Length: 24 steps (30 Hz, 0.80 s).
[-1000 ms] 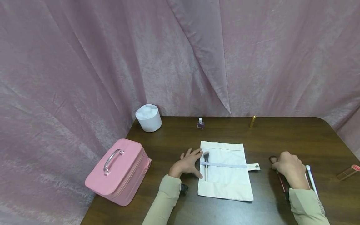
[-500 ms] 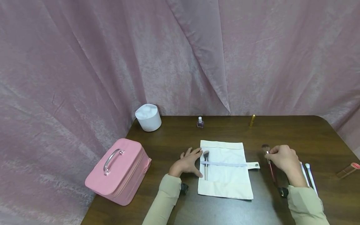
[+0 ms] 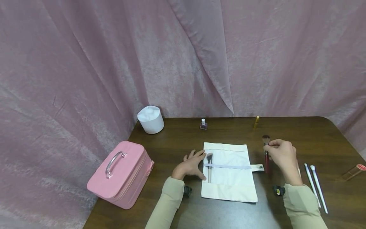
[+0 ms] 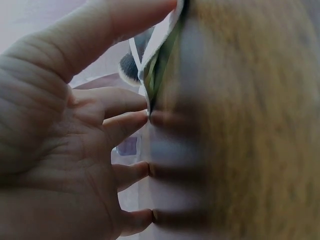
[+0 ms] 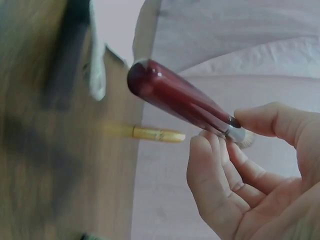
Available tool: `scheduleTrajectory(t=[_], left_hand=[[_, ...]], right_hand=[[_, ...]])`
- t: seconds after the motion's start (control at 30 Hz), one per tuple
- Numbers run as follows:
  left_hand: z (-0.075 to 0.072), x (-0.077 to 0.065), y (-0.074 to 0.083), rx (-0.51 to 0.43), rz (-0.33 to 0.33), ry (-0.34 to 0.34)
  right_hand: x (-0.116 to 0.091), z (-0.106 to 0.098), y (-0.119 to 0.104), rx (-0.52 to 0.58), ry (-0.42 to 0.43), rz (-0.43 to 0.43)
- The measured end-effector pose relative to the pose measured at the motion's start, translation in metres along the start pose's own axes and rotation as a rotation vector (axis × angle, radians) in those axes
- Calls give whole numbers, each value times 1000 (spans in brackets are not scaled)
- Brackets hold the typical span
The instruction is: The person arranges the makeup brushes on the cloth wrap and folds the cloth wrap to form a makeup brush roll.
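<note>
My right hand (image 3: 282, 155) pinches a makeup brush with a dark red handle (image 5: 180, 97) between thumb and fingers, near its silver ferrule. In the head view the brush stands bristles away from me, just right of the strap of a white cloth brush roll (image 3: 228, 192). My left hand (image 3: 190, 167) is spread, its fingertips and thumb at the left edge of the roll. A brush with dark angled bristles (image 3: 210, 157) lies on the roll's left side, its handle under the pale elastic band (image 3: 231, 166).
Two white-handled brushes (image 3: 318, 187) lie right of my right forearm, and a brown lipstick-like tube (image 3: 353, 172) farther right. Purple nail polish (image 3: 203, 126) and a gold tube (image 3: 256, 122) stand at the back. A pink case (image 3: 123, 171) and a white tissue roll (image 3: 152, 122) are at left.
My right hand has lifted the red-handled brush off the table and carried it left and away from me, close to the roll's strap. The left hand has stayed in place.
</note>
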<state>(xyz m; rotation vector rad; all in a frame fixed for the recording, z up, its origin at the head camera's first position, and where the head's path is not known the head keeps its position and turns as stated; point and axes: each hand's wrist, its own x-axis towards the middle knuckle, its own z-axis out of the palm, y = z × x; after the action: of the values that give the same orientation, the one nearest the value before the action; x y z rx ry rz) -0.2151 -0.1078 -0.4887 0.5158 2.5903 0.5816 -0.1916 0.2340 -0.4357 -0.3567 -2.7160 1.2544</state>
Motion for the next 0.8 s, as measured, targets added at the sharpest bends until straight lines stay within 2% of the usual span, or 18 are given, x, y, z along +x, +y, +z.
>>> scheduleTrajectory(t=[0.2, 0.47, 0.8], left_hand=[[0, -1, -1, 6, 1, 2], [3, 1, -2, 5, 10, -5], [1, 1, -2, 8, 10, 5]], right_hand=[[-1, 9, -15, 74, 38, 34], [1, 18, -25, 178, 50, 47], [1, 33, -38, 433, 94, 0]])
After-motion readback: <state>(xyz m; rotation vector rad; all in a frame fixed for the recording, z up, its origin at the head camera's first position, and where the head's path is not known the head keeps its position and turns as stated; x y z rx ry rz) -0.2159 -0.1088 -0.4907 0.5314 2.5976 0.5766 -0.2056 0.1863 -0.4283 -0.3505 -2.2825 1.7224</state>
